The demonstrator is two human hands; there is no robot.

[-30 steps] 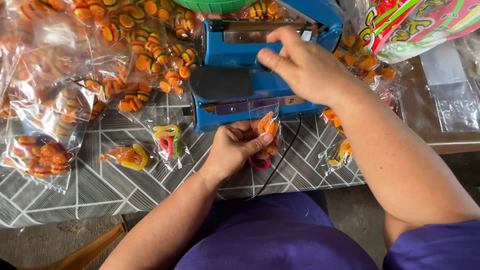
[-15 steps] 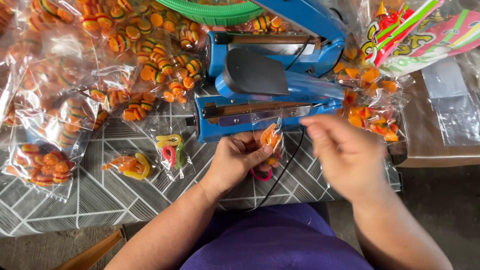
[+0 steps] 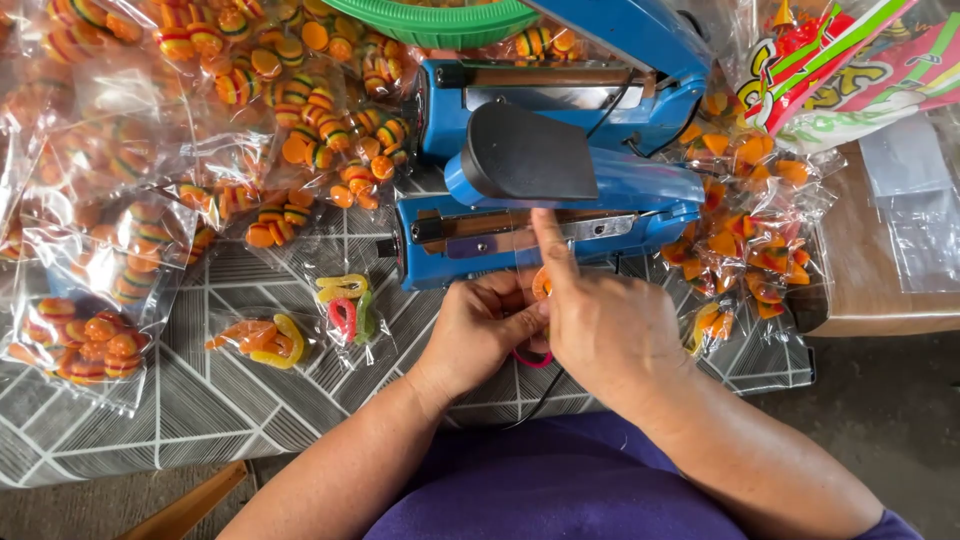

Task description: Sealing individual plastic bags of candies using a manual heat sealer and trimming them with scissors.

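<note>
Both hands meet at lower centre of the frame, just below the sealer: the left hand (image 3: 483, 328) is curled shut on a small clear plastic packet of orange sweets (image 3: 541, 284), of which only a bit shows between the two hands, while the right hand (image 3: 610, 325) lies against it with its forefinger stretched up onto the sealing bar and the other fingers folded over the packet. They work on a desk covered with a grey cloth of white geometric lines (image 3: 200, 400), which fills the lower left. A heap of clear bags filled with orange, burger-shaped sweets (image 3: 200, 130) takes up the upper left. At upper centre stands a blue metal heat sealer with a black press pad (image 3: 550, 190), its arm raised. More bags of orange cone-shaped sweets (image 3: 750, 230) lie at right. Two small clear packets of gummy worms (image 3: 345, 305) rest left of the hands.
</note>
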